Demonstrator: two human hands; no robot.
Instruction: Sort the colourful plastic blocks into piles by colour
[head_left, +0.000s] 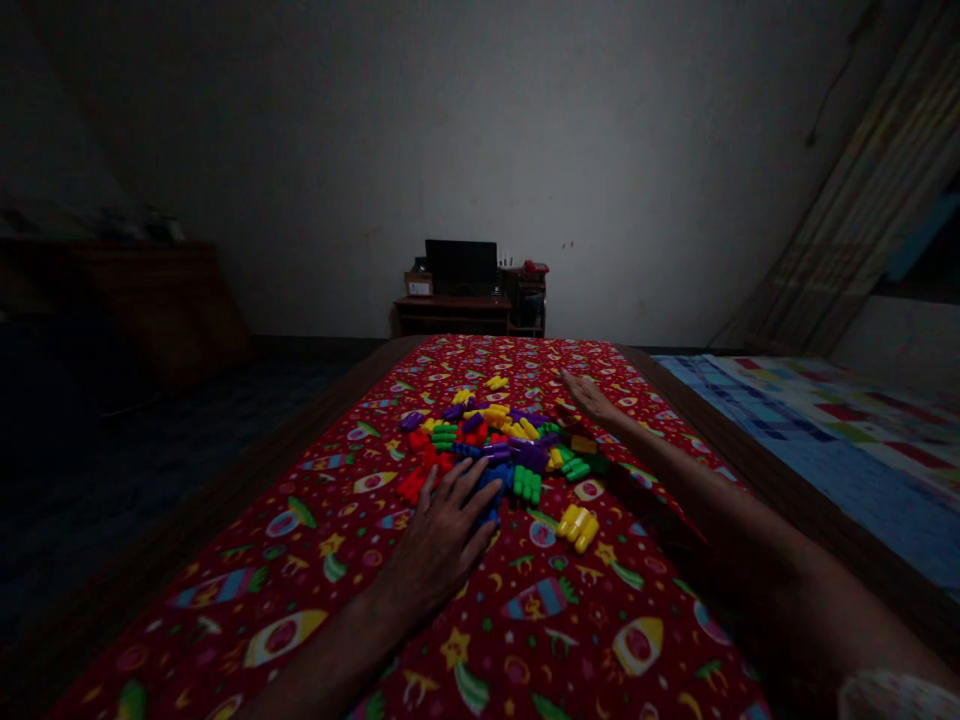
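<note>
Spreads left hand (448,522), unclosed, over blue toy bricks (504,480) in the multicoloured pile (529,455) on rocket-print fabric (390,640), apparently mid-handling, and extends right hand (590,398), open and empty, at the pile's far right, needing to close before any lift

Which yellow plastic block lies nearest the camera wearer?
The yellow, ridged plastic block apart on the red patterned cloth, right of the left hand; the other visible yellow blocks lie farther away, in or around the multicoloured pile.
</note>
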